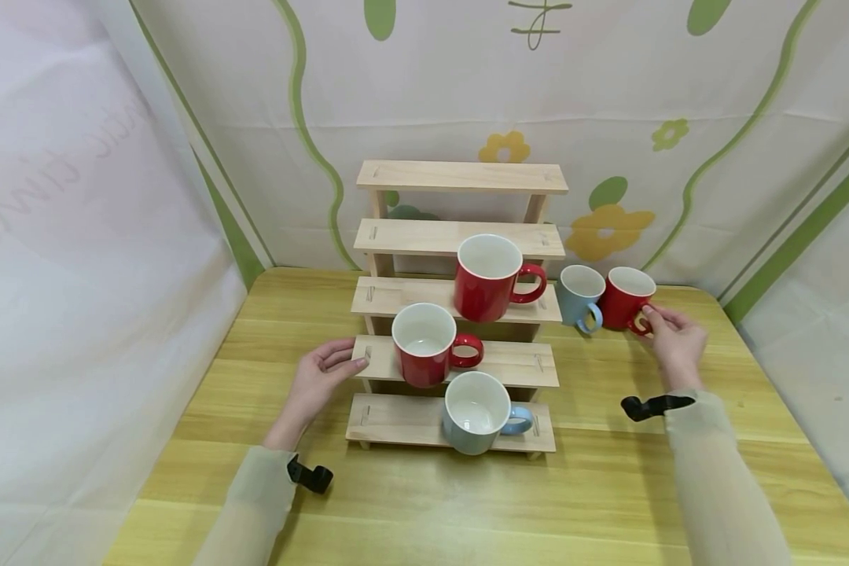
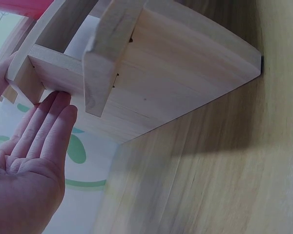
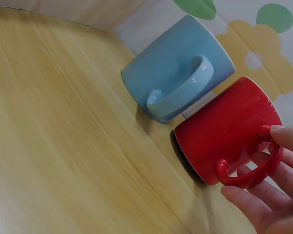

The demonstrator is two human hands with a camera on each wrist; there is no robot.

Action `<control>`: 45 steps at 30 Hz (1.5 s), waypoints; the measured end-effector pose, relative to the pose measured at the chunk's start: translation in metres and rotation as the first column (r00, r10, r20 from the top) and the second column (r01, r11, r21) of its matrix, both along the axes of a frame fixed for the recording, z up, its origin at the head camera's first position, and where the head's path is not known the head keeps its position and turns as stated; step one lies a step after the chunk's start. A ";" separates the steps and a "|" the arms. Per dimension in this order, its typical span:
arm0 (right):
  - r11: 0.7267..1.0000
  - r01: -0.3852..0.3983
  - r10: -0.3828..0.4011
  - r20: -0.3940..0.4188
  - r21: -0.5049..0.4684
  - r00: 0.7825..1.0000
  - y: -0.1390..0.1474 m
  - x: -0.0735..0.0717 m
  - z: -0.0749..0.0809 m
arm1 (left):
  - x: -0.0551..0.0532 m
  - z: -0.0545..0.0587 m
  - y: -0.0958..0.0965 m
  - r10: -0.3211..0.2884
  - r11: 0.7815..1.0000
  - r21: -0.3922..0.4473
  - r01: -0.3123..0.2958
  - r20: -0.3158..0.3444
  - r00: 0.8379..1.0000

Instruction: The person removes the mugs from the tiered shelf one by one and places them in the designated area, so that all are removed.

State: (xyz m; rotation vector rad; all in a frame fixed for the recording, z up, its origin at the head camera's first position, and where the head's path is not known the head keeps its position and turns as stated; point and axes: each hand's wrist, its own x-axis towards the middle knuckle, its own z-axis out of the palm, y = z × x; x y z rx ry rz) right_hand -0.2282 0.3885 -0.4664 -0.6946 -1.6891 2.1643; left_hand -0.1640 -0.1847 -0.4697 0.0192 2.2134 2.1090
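Note:
A tiered wooden rack [image 1: 460, 177] stands on the table. My left hand [image 1: 321, 376] holds the left end of its second-lowest shelf, thumb on top and fingers [image 2: 44, 131] below. To the right of the rack, my right hand [image 1: 678, 346] grips the handle of a red mug [image 1: 626, 299]. In the right wrist view, thumb and fingers are around that handle [image 3: 251, 176]; whether the base touches the table is unclear. A light blue mug [image 3: 178, 68] stands upright just left of it, handle toward the front.
Upright on the rack are a red mug [image 1: 484, 287] on the middle shelf, another red mug [image 1: 423, 354] on the one below, and a light blue mug [image 1: 470, 424] on the lowest. Behind the wooden table [image 1: 410, 511] hangs a patterned curtain [image 1: 219, 94].

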 end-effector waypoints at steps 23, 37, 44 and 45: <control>0.992 0.100 -0.099 0.021 -0.078 0.995 -0.012 -0.003 -0.004 | 0.000 -0.001 0.001 0.013 1.000 -0.012 -0.013 0.007 1.000; 0.988 0.137 -0.138 -0.005 -0.066 0.990 -0.018 -0.002 -0.011 | 0.001 0.001 0.002 0.013 1.000 -0.010 -0.013 -0.012 1.000; 0.988 0.131 -0.133 -0.021 -0.079 0.991 -0.019 0.001 -0.011 | 0.002 0.002 0.002 0.012 1.000 -0.005 -0.012 -0.007 1.000; 0.989 0.126 -0.128 -0.013 -0.077 0.992 -0.018 0.001 -0.010 | 0.002 0.002 0.002 0.010 1.000 -0.007 -0.010 -0.007 1.000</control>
